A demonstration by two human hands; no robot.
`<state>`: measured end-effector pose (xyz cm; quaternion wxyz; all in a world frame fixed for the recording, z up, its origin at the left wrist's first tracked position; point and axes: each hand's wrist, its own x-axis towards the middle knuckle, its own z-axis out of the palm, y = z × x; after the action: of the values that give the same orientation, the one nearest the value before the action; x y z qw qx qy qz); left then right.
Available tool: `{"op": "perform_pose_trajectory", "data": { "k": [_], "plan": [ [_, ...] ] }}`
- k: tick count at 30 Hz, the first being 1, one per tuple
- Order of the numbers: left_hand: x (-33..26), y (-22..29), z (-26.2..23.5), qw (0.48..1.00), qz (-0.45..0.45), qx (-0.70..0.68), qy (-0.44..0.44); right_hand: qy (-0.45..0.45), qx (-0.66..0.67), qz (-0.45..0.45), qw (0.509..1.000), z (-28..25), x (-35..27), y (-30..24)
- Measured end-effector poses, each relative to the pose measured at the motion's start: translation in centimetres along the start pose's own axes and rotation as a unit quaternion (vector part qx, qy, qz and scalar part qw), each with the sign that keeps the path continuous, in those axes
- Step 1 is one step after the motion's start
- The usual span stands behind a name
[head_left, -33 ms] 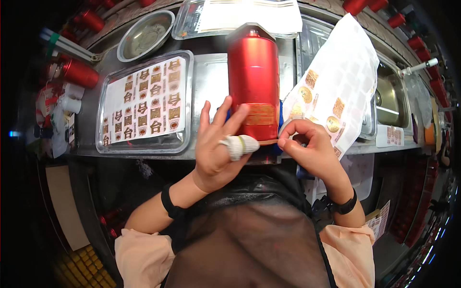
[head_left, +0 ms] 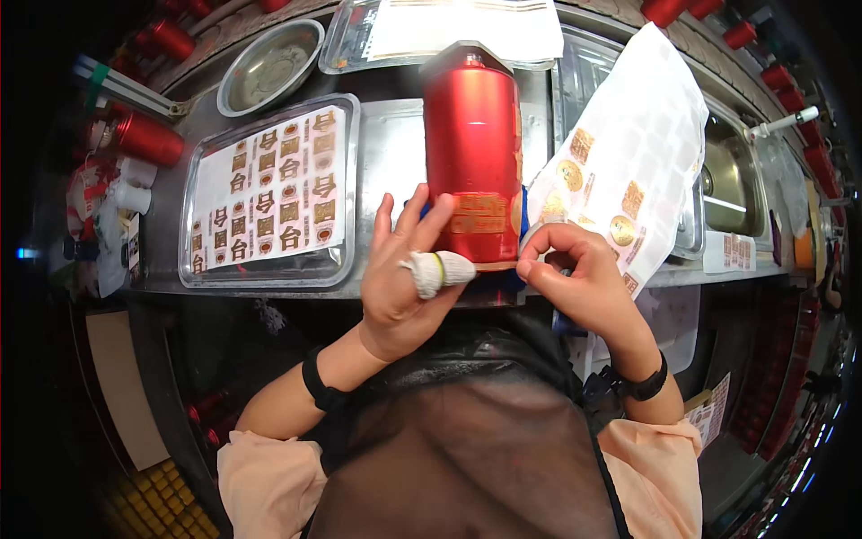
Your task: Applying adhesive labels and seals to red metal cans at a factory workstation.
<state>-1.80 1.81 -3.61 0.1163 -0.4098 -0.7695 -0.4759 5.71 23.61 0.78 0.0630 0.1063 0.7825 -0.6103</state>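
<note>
A shiny red bottle [head_left: 471, 135] lies in front of me, its dark angular end pointing away. Gold markings [head_left: 483, 216] show near its close end, and a thin orange-brown strip [head_left: 494, 266] runs along the near rim. With fingers spread, my left hand [head_left: 395, 287] rests against the bottle's left side. White wrapping [head_left: 440, 271] covers the thumb, which touches the rim by the strip. My right hand [head_left: 584, 274] has thumb and forefinger pinched at the strip's right end. Parts of a blue object [head_left: 523, 211] peek out beside the bottle.
On the left is a clear tray [head_left: 355, 180] with a sheet of gold-brown decals [head_left: 269, 193]. A metal bowl [head_left: 232, 101] stands behind it. To the right, a large translucent decal sheet [head_left: 620, 144] reaches toward a metal sink [head_left: 732, 207]. Another red bottle [head_left: 148, 136] sits far left.
My left hand has slid slightly left, with its wrapped thumb drawing back along the rim. The right hand keeps its pinch in nearly the same place.
</note>
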Motion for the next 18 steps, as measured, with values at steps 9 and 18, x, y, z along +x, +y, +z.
{"op": "perform_pose_trajectory", "data": {
  "k": [9,18],
  "plan": [
    [0.6,0.2,-0.8,0.991,0.089,0.093,-0.031,0.031,-0.014,-0.001,0.999,-0.7,-0.3,-0.2],
    [2.8,0.8,0.0,0.979,0.15,0.124,-0.063,0.025,0.01,0.011,1.0,-0.3,-0.1,0.6]
  ]
}}
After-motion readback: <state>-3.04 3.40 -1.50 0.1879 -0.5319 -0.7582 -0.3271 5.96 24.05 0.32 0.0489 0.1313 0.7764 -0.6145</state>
